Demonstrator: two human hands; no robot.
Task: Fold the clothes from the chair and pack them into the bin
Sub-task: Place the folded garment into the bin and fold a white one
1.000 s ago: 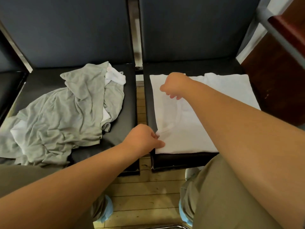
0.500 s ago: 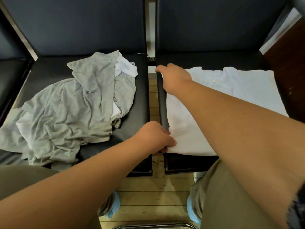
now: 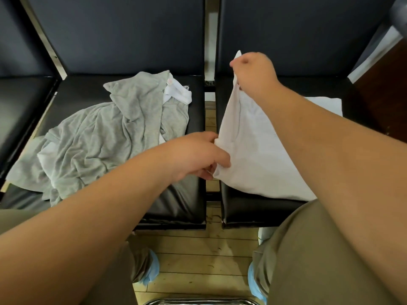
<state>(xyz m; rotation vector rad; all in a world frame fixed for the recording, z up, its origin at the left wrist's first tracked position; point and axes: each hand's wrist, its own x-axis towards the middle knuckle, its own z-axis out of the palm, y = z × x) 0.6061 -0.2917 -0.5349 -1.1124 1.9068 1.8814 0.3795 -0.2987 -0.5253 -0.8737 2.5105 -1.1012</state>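
The left hand (image 3: pixel 198 155) and right hand (image 3: pixel 253 71) pinch the white shirt (image 3: pixel 253 150) by its lifted edge, running front-to-back over the black seat (image 3: pixel 253 210)

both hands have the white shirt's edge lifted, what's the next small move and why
Probably sweep the lifted edge rightward and lay it over the flat half. The left hand and right hand each pinch the left edge of the white shirt, raised above the black seat, while its right part lies flat there.

Clothes heap (image 3: pixel 105 137) on left chair (image 3: pixel 182 201), shirt (image 3: pixel 253 155) on right chair (image 3: pixel 253 210)
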